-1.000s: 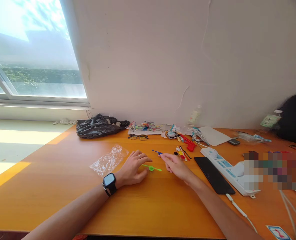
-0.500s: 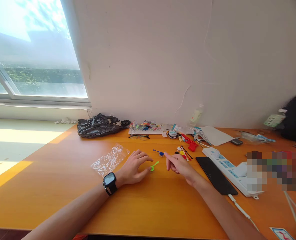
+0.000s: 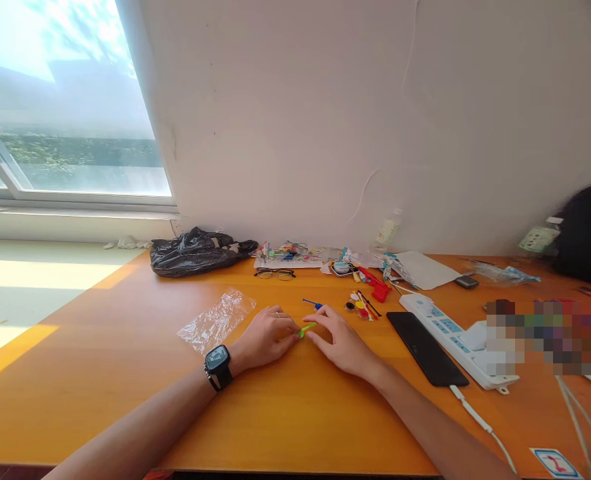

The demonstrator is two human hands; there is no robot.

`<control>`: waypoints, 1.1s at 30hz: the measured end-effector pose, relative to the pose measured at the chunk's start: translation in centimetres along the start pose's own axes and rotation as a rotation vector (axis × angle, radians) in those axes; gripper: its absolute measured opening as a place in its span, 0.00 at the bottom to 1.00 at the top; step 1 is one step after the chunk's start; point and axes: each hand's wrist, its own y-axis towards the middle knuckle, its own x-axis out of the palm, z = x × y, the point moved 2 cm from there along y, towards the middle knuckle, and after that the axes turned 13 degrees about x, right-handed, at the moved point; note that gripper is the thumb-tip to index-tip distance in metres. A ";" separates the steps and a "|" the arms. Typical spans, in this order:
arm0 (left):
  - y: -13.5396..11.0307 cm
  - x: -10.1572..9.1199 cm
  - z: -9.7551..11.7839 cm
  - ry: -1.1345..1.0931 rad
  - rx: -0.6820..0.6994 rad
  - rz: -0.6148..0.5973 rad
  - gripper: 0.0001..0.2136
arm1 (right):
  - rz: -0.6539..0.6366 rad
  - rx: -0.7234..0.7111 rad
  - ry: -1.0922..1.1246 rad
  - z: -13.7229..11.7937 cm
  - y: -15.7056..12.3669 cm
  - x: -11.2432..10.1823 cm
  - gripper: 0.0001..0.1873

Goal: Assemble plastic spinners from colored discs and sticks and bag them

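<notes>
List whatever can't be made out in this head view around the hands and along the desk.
- Green plastic piece: head view, mostly covered by the fingertips of the left hand and right hand; its shape is unclear.
- Blue piece: too small to identify.
- Pixelated patch: blurred, contents unreadable.
- Card: cut off by the bottom edge.
- Dark shape: cut off by the right edge.

A smooth, lightly glossy orange wood-look bench (image 3: 125, 373) fills the lower frame. At centre lies a small green plastic piece (image 3: 306, 329); left of it, a crinkled clear plastic bag (image 3: 216, 320). A shiny black plastic bag (image 3: 198, 251) sits crumpled at the matt white wall (image 3: 375, 113). At right, a glossy black phone (image 3: 425, 348) adjoins a white plastic power strip (image 3: 455, 340).
</notes>
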 end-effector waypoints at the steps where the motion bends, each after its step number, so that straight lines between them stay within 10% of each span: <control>1: 0.0 0.1 -0.1 -0.006 -0.008 -0.001 0.13 | 0.002 -0.051 -0.019 -0.2 -0.1 0.2 0.15; 20: 0.2 -0.6 -0.2 -0.367 -0.321 0.146 0.13 | -0.080 -0.100 0.146 -0.1 1.2 2.4 0.09; 29: 0.6 -2.5 0.5 -0.205 -0.461 0.294 0.16 | 0.307 -0.225 0.080 -2.3 1.0 -1.9 0.06; 33: 0.5 -2.7 0.5 -0.177 -0.485 0.337 0.16 | 0.161 -0.168 -0.029 -1.3 1.4 -1.3 0.06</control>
